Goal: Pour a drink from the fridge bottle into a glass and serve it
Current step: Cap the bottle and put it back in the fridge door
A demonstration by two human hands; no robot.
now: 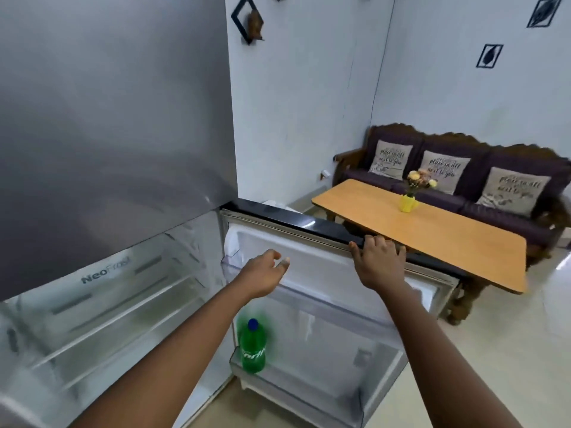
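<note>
right fingers (pixel 367 242) grip door top (pixel 309 223) | left fingers (pixel 282 262) loose, empty | bottle (pixel 252 347) well below

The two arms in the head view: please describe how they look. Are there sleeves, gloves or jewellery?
Both arms are bare up to the frame edge: no sleeves show. The left hand and right hand wear no gloves; no watch, bracelet or ring is visible.

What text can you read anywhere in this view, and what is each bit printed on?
"NeoFrost": on the fridge's inner panel, the second half faded.
White lettering on the green bottle in the door shelf: too blurred to read surely.
Cushions on the sofa: script with "place in all" and "next to you" legible; the other lines are too blurred.
Nothing else readable.
</note>
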